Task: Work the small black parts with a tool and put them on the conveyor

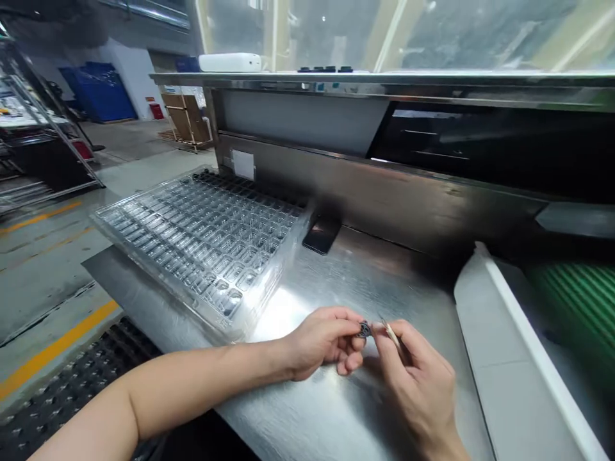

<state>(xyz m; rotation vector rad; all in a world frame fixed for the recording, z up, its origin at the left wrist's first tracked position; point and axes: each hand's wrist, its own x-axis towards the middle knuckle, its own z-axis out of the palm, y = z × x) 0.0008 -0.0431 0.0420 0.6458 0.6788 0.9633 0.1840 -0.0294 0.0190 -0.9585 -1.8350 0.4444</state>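
My left hand pinches a small black round part with openings in it between thumb and fingers. Close against its right side is my right hand, closed around a thin tool with a pale handle and a fine tip pointing up and left. Whether that tip touches the black part I cannot tell. Both hands are over the metal table. To the left lies a large clear plastic tray with many small pockets; dark pieces sit along its far rows.
A black phone lies between the tray and the back panel. At the right stands a white plastic wall, with green ribbed material beyond it. The shelf above holds a white device and several small black pieces.
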